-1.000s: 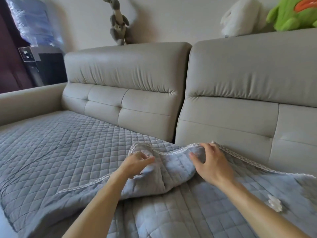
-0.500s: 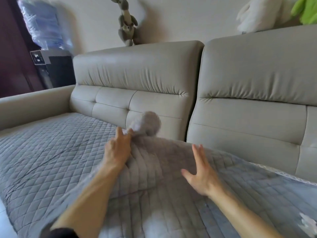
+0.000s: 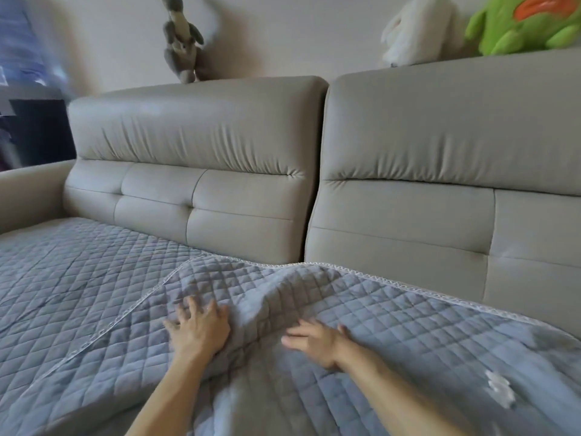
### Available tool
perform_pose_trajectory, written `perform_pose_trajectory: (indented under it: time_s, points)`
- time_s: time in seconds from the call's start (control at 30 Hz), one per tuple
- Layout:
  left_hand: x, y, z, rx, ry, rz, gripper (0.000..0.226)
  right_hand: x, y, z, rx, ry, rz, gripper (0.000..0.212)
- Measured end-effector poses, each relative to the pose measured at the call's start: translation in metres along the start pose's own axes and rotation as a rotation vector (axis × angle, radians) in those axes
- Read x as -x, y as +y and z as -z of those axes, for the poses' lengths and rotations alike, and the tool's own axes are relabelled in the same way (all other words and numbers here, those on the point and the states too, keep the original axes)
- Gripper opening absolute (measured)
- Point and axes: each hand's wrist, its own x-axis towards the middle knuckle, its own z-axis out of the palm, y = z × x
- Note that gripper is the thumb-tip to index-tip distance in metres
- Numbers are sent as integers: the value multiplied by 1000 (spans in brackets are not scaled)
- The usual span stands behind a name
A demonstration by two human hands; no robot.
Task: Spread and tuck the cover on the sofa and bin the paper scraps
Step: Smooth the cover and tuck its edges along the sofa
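A grey-blue, diamond-quilted cover [image 3: 408,325] with a lace-trimmed edge lies rumpled over the seat of the smooth beige sofa [image 3: 201,136]. The left hand [image 3: 199,333] presses flat on it with fingers spread. The right hand [image 3: 314,339], blurred, rests alongside with fingers extended. A crumpled white paper scrap [image 3: 500,388] lies on the cover, further right.

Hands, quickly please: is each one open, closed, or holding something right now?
Left hand: open, fingers spread flat on the cover.
Right hand: open, fingers straight, lying on the cover, a little blurred.
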Motion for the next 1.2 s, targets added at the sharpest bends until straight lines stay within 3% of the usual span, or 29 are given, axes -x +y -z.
perform_pose_trajectory:
  time_s: [0.1, 0.2, 0.33, 0.43, 0.57, 0.67, 0.83, 1.07, 1.2]
  points:
    - [11, 14, 14, 24, 131, -163, 55, 17, 4, 13, -308, 115, 37, 58]
    - [36, 67, 9, 25, 136, -416, 58, 59, 28, 37, -291, 311, 45, 50]
    - [108, 173, -18, 94, -31, -711, 60, 130, 99, 72, -232, 617, -31, 26]
    - [172, 263, -38, 99, -130, -939, 58, 190, 178, 96, -160, 823, -219, 20]
    - [230, 346, -68, 58, -235, -1110, 57, 243, 260, 104, -13, 694, -488, 39]
    - [251, 375, -87, 2, -290, -1152, 59, 250, 292, 104, 55, 546, -516, 49]
    - [243, 418, -92, 3, -198, -1125, 61, 235, 321, 137, 293, 557, -585, 60]
    - [240, 445, -111, -124, -299, -1010, 65, 217, 346, 133, 289, 417, -616, 62]
    - [243, 452, -101, -136, -270, -975, 64, 210, 347, 151, 308, 379, -579, 67]
